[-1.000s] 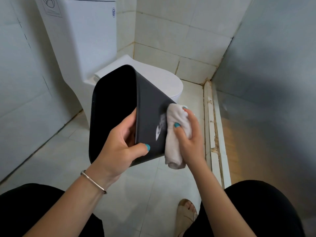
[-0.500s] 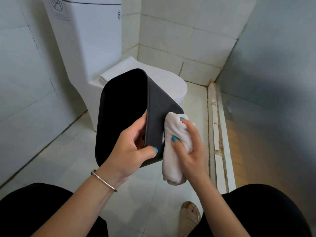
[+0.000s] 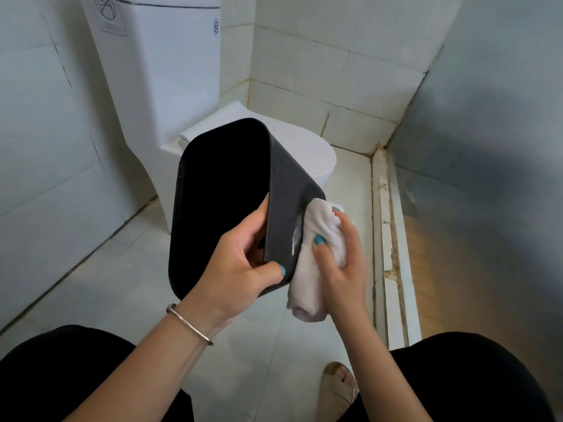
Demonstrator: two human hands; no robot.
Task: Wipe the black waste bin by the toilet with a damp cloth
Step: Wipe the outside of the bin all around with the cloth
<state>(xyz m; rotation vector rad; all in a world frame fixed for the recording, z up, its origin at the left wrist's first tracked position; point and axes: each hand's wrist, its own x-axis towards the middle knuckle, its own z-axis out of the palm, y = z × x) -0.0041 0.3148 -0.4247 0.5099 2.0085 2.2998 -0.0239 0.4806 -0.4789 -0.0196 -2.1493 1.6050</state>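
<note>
A black waste bin (image 3: 283,190) is held up off the tiled floor (image 3: 122,287), in front of a white toilet (image 3: 170,95), its open mouth turned toward the camera and to the left. The bin's inside reads as plain darkness — nothing in it can be made out — and its base and far wall are hidden behind the near wall. Its long axis runs from the lower left rim up and away toward the toilet seat.

The left hand (image 3: 234,263) grips the near edge of the rim: the thumb, with a teal nail, lies on the outer wall, while the fingers curl inside and are mostly out of sight. A thin metal bangle (image 3: 189,324) sits on that wrist.

The right hand (image 3: 344,263) is closed around a bunched pale cloth (image 3: 316,263) and presses it against the bin's outer right wall, where a shiny streak shows just beside the cloth. The cloth's lower end hangs free below the hand.

Both forearms enter from the bottom edge, which cuts them off along with 2 dark-clad knees. 1 sandalled foot (image 3: 339,388) shows partly between them. A worn white sill (image 3: 387,239) runs along the floor at right.
</note>
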